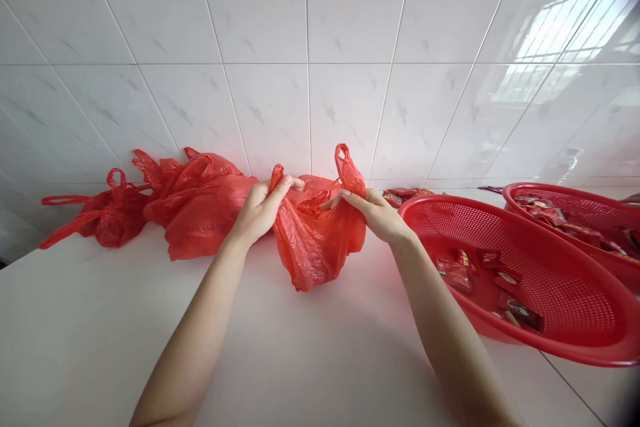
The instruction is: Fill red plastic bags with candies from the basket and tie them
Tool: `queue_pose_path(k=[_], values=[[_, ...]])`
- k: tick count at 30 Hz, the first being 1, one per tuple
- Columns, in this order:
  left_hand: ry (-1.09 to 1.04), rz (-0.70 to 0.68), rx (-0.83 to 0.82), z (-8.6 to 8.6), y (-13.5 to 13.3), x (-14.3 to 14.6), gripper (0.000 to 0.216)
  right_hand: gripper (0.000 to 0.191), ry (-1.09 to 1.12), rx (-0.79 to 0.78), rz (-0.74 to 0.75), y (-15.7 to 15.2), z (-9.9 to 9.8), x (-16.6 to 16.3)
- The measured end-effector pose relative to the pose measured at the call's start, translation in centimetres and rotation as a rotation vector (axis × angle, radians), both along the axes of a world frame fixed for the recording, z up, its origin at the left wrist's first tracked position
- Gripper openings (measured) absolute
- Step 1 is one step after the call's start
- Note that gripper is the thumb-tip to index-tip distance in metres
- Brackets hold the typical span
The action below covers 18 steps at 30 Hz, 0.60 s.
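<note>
A thin red plastic bag (317,247) hangs between my hands over the white table, its two handle loops pointing up. My left hand (263,207) is closed on the left handle, the thumb pressed against the plastic. My right hand (377,213) pinches the bag just below its right handle. The bag's mouth is partly spread between them, and what is inside cannot be seen. Right beside my right hand is the rim of a red perforated plastic basket (595,300), with several small wrapped packets (457,273) on its bottom.
More red plastic bags (205,213) lie bunched against the tiled wall (265,100) on the left, one with its handles tied up (120,217). A second red basket (520,188) with packets stands at the far right. Some packets (400,195) lie by the wall. The white table (300,360) runs beneath.
</note>
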<state>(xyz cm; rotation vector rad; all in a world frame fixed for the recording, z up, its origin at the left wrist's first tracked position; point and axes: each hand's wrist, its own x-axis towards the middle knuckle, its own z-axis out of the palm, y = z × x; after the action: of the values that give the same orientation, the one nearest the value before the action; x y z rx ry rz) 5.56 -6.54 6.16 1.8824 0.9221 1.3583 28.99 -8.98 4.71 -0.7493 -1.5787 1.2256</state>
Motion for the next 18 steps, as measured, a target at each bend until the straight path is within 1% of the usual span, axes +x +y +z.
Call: queue_pose_path(k=[2,4,7,11,14,16,18], values=[[-0.024,-0.007,0.032,0.1,0.0,0.0,0.047,0.035,0.076,-0.029,0.051,0.2,-0.2,-0.1],[-0.025,-0.020,0.029,0.1,0.1,-0.2,0.047,0.033,0.172,-0.067,0.093,0.5,-0.5,-0.3],[0.042,-0.065,-0.060,0.0,0.3,-1.1,0.050,0.033,0.304,-0.110,0.121,1.1,-1.1,-0.8],[0.291,-0.175,-0.209,0.0,0.4,-3.1,0.052,0.031,0.422,-0.173,0.108,2.0,-1.9,-1.4],[0.484,-0.192,-0.265,0.1,0.4,-4.2,0.057,0.030,0.474,-0.192,0.090,2.4,-2.3,-1.4],[0.534,-0.202,-0.271,0.2,0.4,-4.4,0.048,0.030,0.480,-0.196,0.085,2.4,-2.3,-1.3],[0.530,-0.210,-0.269,0.2,0.4,-4.2,0.033,0.030,0.479,-0.195,0.092,2.4,-2.3,-1.2]])
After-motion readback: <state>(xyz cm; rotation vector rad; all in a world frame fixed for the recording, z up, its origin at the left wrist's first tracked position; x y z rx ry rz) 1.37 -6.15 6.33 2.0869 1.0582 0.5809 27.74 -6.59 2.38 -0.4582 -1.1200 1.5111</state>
